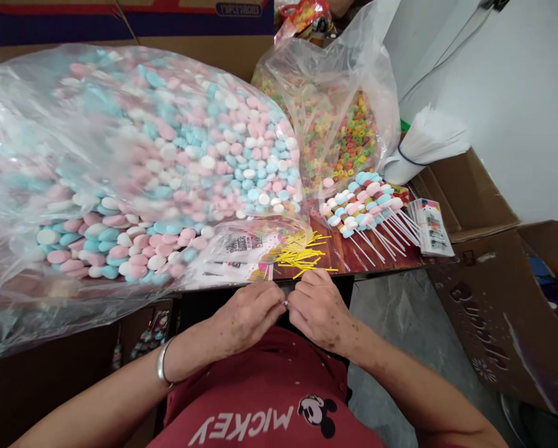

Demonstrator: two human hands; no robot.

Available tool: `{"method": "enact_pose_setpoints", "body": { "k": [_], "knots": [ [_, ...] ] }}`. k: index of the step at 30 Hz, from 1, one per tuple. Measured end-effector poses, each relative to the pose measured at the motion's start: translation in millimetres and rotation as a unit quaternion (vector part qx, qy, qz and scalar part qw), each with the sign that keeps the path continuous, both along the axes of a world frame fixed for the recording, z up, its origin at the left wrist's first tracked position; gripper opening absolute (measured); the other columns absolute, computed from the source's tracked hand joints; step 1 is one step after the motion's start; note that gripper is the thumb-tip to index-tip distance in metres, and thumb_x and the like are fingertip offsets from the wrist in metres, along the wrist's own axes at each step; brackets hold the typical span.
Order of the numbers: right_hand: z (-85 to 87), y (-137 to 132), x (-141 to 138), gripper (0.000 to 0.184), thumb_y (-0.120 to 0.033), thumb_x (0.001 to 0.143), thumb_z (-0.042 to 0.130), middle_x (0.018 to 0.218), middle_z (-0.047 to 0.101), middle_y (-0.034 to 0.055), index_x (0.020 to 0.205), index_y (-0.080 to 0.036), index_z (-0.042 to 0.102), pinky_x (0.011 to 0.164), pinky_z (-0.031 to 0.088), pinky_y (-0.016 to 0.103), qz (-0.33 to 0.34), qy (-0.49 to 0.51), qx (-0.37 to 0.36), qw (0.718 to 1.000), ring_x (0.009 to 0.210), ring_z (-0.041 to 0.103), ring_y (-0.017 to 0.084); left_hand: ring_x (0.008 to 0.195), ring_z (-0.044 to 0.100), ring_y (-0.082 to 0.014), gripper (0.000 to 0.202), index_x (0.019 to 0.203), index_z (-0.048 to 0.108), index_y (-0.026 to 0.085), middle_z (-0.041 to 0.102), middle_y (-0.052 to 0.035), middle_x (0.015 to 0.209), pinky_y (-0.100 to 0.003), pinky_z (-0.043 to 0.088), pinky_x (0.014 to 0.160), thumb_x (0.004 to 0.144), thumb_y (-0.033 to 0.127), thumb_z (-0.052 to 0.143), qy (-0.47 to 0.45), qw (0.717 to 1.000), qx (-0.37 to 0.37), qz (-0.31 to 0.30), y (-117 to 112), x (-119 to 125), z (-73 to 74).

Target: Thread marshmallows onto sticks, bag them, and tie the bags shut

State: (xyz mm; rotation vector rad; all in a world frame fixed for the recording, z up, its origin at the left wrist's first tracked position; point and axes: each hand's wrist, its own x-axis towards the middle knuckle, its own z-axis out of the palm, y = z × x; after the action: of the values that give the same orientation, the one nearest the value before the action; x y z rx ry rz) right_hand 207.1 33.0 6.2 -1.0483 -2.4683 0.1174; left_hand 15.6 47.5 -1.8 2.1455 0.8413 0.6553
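My left hand (253, 312) and my right hand (323, 311) meet in front of my body, just off the table's near edge. Both have curled, pinched fingers. A tiny pale bit shows between the fingertips; what it belongs to is hidden. Beyond my right hand lies a loose heap of yellow twist ties (302, 254). Printed clear bags (244, 249) lie beyond my left hand. Farther right is a pile of marshmallow skewers (365, 205) in pink, white and blue, with white sticks pointing toward me.
A large clear bag of marshmallows (176, 149) covers the table's left side. Behind stands a bag of ring-shaped gummies (353, 137). A white jug (402, 167) holds white sticks (435, 134). Printed cards (430, 227) lie at the right, above an open cardboard box (488, 305).
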Motion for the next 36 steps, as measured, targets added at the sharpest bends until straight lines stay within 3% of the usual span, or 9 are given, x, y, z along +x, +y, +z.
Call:
{"method": "enact_pose_setpoints", "body": {
  "k": [2, 4, 6, 9, 11, 17, 21, 29, 36],
  "knots": [
    [2.9, 5.8, 6.7, 0.030, -0.019, 0.094, 0.045, 0.065, 0.057, 0.0021, 0.066, -0.018, 0.057, 0.069, 0.033, 0.033, -0.009, 0.011, -0.049, 0.999, 0.071, 0.044, 0.017, 0.065, 0.049, -0.0140, 0.021, 0.077, 0.056, 0.017, 0.060, -0.0045, 0.072, -0.027, 0.043, 0.064, 0.093, 0.016, 0.043, -0.019, 0.997, 0.067, 0.012, -1.7, -1.3, -3.7],
    [5.0, 16.8, 19.6, 0.021, -0.023, 0.096, 0.046, 0.080, 0.065, 0.0043, 0.086, -0.017, 0.063, 0.074, 0.037, 0.033, -0.026, 0.035, -0.067, 0.997, 0.080, 0.050, 0.018, 0.061, 0.050, -0.0126, 0.019, 0.078, 0.059, 0.017, 0.060, -0.0030, 0.068, -0.025, 0.043, 0.060, 0.092, 0.017, 0.046, -0.048, 0.997, 0.027, 0.057, -0.4, -5.9, -5.3],
    [3.8, 31.2, 34.6, 0.021, -0.019, 0.098, 0.043, 0.095, 0.068, 0.0072, 0.102, -0.017, 0.064, 0.079, 0.039, 0.033, -0.066, 0.046, -0.030, 0.996, 0.088, 0.054, 0.019, 0.053, 0.047, -0.0100, 0.017, 0.079, 0.061, 0.017, 0.058, -0.0002, 0.062, -0.021, 0.039, 0.050, 0.091, 0.023, 0.051, -0.099, 0.981, -0.105, 0.126, 2.8, -12.0, -4.0],
    [-4.4, 51.8, 47.2, 0.019, -0.014, 0.095, 0.046, 0.087, 0.067, 0.0065, 0.092, -0.016, 0.065, 0.076, 0.040, 0.032, -0.077, -0.063, 0.003, 0.995, 0.083, 0.053, 0.020, 0.038, 0.037, -0.0060, 0.021, 0.077, 0.061, 0.018, 0.056, 0.0030, 0.055, -0.018, 0.028, 0.036, 0.088, 0.035, 0.058, -0.189, 0.902, -0.324, 0.215, 7.5, -18.1, 0.3],
    [-10.9, 62.1, 45.0, 0.018, -0.014, 0.095, 0.049, 0.083, 0.065, 0.0055, 0.087, -0.017, 0.066, 0.076, 0.041, 0.031, -0.049, -0.127, 0.013, 0.991, 0.081, 0.052, 0.019, 0.037, 0.038, -0.0051, 0.023, 0.074, 0.061, 0.017, 0.059, 0.0026, 0.055, -0.017, 0.028, 0.035, 0.083, 0.038, 0.063, -0.246, 0.855, -0.389, 0.240, 8.8, -18.3, 2.4],
    [-21.0, 81.9, 27.2, 0.023, -0.015, 0.096, 0.046, 0.084, 0.064, 0.0077, 0.082, -0.015, 0.064, 0.077, 0.042, 0.032, 0.024, -0.198, 0.034, 0.979, 0.090, 0.054, 0.022, 0.047, 0.053, -0.0068, 0.023, 0.070, 0.063, 0.015, 0.067, -0.0013, 0.063, -0.016, 0.036, 0.043, 0.074, 0.035, 0.073, -0.310, 0.812, -0.426, 0.254, 6.1, -12.8, 0.0],
    [-22.6, 88.5, 30.9, 0.023, -0.011, 0.095, 0.042, 0.089, 0.064, 0.0101, 0.085, -0.015, 0.062, 0.075, 0.043, 0.032, -0.038, -0.177, -0.007, 0.983, 0.089, 0.054, 0.022, 0.046, 0.051, -0.0069, 0.024, 0.070, 0.062, 0.015, 0.066, -0.0011, 0.061, -0.016, 0.034, 0.042, 0.073, 0.035, 0.075, -0.318, 0.790, -0.455, 0.261, 5.7, -12.5, -5.3],
    [-16.1, 91.6, 39.4, 0.016, -0.019, 0.091, 0.041, 0.084, 0.064, 0.0047, 0.093, -0.019, 0.056, 0.070, 0.047, 0.028, -0.148, 0.086, -0.117, 0.978, 0.075, 0.058, 0.017, 0.046, 0.055, -0.0081, 0.025, 0.069, 0.059, 0.015, 0.068, -0.0007, 0.063, -0.016, 0.035, 0.042, 0.067, 0.031, 0.079, -0.380, 0.757, -0.463, 0.262, 10.4, -3.0, -3.3],
    [-17.4, 101.1, 41.7, 0.020, -0.021, 0.087, 0.045, 0.094, 0.072, 0.0041, 0.093, -0.022, 0.064, 0.082, 0.050, 0.029, -0.145, 0.187, -0.068, 0.969, 0.090, 0.067, 0.019, 0.045, 0.056, -0.0078, 0.029, 0.067, 0.058, 0.015, 0.068, -0.0006, 0.063, -0.015, 0.036, 0.042, 0.065, 0.032, 0.081, -0.405, 0.752, -0.459, 0.243, 12.9, 3.3, -1.4]
  ]
}}
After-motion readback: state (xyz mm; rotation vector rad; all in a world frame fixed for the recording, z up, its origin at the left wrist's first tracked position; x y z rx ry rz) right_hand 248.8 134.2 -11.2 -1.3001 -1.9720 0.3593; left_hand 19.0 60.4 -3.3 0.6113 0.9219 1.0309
